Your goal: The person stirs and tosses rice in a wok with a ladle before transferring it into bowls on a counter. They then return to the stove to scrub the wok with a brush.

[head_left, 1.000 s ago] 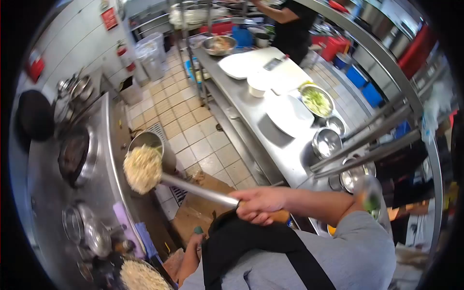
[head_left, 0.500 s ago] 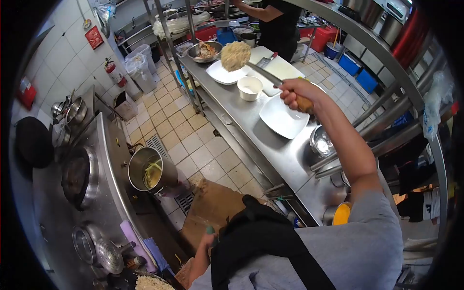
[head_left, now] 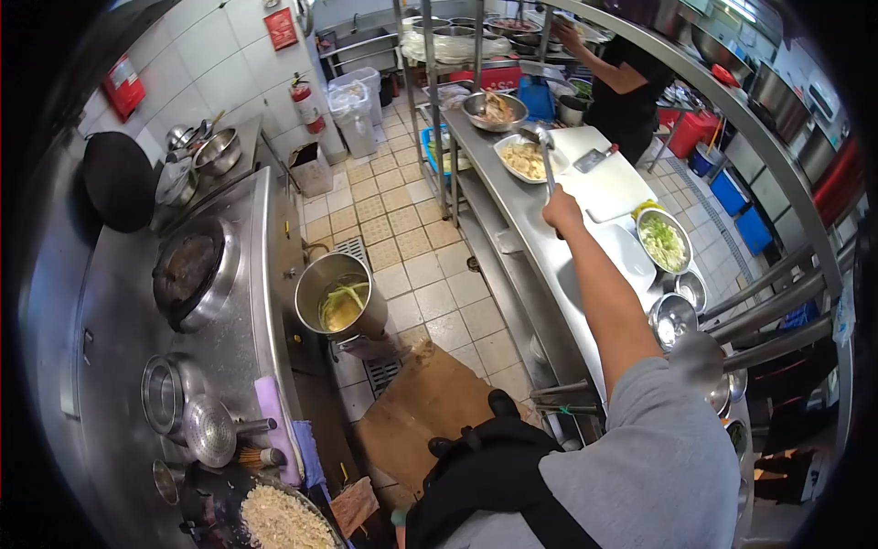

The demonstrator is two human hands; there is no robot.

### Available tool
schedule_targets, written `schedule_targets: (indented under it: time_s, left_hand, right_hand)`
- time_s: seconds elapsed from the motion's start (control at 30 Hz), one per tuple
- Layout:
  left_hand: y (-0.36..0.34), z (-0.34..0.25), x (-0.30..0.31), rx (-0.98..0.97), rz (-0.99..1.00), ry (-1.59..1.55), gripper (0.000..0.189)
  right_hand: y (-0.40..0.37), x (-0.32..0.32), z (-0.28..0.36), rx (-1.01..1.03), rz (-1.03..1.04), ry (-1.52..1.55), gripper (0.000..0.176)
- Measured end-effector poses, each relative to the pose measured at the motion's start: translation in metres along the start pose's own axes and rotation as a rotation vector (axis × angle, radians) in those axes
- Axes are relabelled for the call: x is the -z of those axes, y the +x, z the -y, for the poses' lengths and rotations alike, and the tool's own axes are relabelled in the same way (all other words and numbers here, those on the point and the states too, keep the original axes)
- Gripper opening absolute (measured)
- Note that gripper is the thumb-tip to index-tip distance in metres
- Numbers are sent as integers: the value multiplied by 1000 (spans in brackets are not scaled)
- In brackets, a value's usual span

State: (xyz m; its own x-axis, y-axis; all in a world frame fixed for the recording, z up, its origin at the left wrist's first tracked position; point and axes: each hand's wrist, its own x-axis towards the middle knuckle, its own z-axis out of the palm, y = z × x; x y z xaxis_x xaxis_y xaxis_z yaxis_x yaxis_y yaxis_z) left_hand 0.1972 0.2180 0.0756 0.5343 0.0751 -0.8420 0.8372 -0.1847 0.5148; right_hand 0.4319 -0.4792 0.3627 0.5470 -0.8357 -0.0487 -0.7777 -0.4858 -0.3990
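My right hand [head_left: 562, 212] is closed around the handle of a ladle [head_left: 547, 139], stretched out over the steel counter. The ladle's head is tipped beside the far edge of a white square dish [head_left: 524, 161], which holds a mound of fried rice. Of my left hand only a sliver may show near the apron at the bottom edge, beside a small green thing [head_left: 399, 518]; its fingers are hidden. More rice lies in a wok [head_left: 287, 520] at the lower left.
On the counter stand a white cutting board [head_left: 611, 176] with a cleaver [head_left: 594, 160], a bowl of chopped greens [head_left: 664, 242] and a white plate [head_left: 625, 254]. A tall pot [head_left: 334, 297] stands by the stove. Across the counter is another person [head_left: 631, 87].
The ladle, earlier raised with a ball of rice, is now lowered at the dish, and rice lies in the dish. My left hand has almost left the picture. The view has turned.
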Motion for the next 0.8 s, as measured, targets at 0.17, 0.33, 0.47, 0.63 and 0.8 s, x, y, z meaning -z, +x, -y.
schedule_targets:
  time_s: [0.17, 0.33, 0.47, 0.63, 0.8]
  left_hand:
    - [-57, 2, 17, 64, -171, -755, 43]
    - [-129, 18, 36, -35, -333, -1303, 43]
    - [-174, 34, 44, -193, -422, -1595, 43]
    - [-212, -34, 41, -182, -511, -1755, 52]
    - [-216, -42, 36, -143, -537, -1705, 67]
  right_hand:
    - [-55, -35, 18, 255, -303, 314, 55]
    - [-128, -40, 109, 71, 491, 1456, 23]
    - [-176, -51, 176, 110, 936, 1541, 20]
    - [-244, -65, 266, 246, 1574, 1460, 34]
    - [-334, -125, 284, 557, 1560, 618, 26]
